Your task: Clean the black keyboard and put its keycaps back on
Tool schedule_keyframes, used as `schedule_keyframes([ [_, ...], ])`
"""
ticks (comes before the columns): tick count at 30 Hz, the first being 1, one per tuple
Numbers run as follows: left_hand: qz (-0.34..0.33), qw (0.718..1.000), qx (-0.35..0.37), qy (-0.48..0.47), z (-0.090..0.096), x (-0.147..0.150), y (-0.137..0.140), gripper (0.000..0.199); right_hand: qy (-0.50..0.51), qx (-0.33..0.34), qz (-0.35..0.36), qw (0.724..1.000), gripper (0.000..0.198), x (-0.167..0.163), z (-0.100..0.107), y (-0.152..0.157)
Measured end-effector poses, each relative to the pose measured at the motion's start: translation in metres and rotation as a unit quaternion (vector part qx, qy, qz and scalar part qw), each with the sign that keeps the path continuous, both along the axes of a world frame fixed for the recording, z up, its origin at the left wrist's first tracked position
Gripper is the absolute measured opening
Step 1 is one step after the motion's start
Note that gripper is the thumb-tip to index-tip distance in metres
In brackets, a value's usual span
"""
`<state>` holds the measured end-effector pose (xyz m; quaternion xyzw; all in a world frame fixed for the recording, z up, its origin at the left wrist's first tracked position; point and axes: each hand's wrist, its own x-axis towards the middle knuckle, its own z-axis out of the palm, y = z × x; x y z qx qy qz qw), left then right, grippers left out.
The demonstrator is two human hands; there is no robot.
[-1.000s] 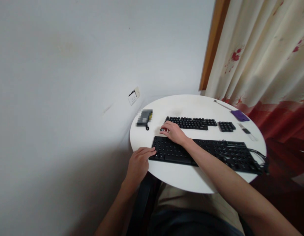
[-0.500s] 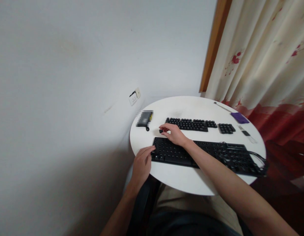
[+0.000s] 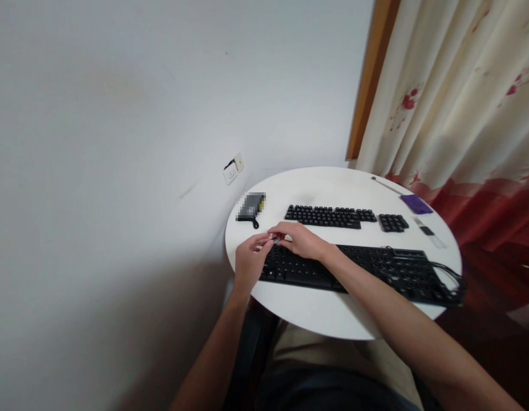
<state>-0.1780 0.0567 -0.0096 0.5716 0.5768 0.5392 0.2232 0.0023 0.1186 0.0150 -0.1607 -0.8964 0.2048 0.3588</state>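
Observation:
Over the far left corner of a black keyboard (image 3: 367, 260) stripped of its caps, my two hands meet fingertip to fingertip. A small dark keycap (image 3: 275, 241) with a greyish shine sits between them. My right hand (image 3: 301, 241) pinches it from the right, its forearm crossing above the keyboard. From the left, my left hand (image 3: 249, 260) closes thumb and fingers on the same cap. Beyond the keyboard, removed keycaps lie in a large block of rows (image 3: 324, 217), with a smaller number-pad block (image 3: 392, 222) to its right.
A dark pixelated item (image 3: 251, 206) with a loop lies at the table's left edge. On the right are a purple cloth (image 3: 415, 204), a thin brush (image 3: 386, 185), a small black-and-clear tool (image 3: 427, 230) and a coiled cable (image 3: 450, 279). A wall borders the round white table (image 3: 315, 317).
My right hand has brought the keycap down and left to the keyboard's corner. My left hand has risen from the keyboard's left end and now grips the cap too.

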Motion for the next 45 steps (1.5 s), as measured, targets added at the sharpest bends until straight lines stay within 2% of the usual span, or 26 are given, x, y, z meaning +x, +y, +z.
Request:
schedule_keyframes([
  [5, -0.031, 0.999, 0.000, -0.005, 0.001, -0.004, -0.003, 0.026, -0.005, 0.027, 0.006, 1.000, 0.030, 0.000, 0.004, -0.005],
  [9, -0.054, 0.998, -0.010, -0.039, 0.003, -0.007, -0.006, 0.026, 0.035, 0.032, 0.005, 0.999, 0.029, -0.001, 0.005, -0.007],
  [15, -0.048, 0.994, -0.021, -0.093, 0.003, -0.005, -0.009, 0.029, 0.046, 0.040, -0.005, 0.998, 0.007, 0.000, 0.003, -0.008],
  [23, -0.029, 0.992, -0.015, -0.118, 0.006, 0.001, -0.009, 0.024, 0.020, 0.037, -0.025, 0.999, 0.009, -0.002, 0.006, -0.014],
  [25, -0.029, 0.996, -0.010, -0.082, 0.008, -0.001, -0.011, 0.023, 0.011, 0.041, -0.033, 0.999, 0.008, -0.002, 0.011, -0.017],
  [29, -0.001, 0.998, 0.021, 0.061, 0.009, -0.009, -0.024, 0.029, 0.005, 0.024, -0.069, 0.997, 0.009, 0.000, 0.022, -0.025],
  [34, -0.003, 0.977, 0.086, 0.197, -0.014, -0.016, -0.047, 0.026, -0.002, -0.013, -0.122, 0.993, 0.005, 0.006, 0.022, -0.035],
  [39, -0.020, 0.970, 0.100, 0.221, -0.042, -0.017, -0.059, 0.035, 0.010, -0.085, -0.130, 0.988, 0.015, 0.012, -0.001, -0.043],
  [45, -0.015, 0.974, 0.114, 0.198, -0.050, -0.014, -0.059, 0.040, 0.033, -0.182, -0.120, 0.976, 0.014, 0.009, -0.023, -0.043],
])
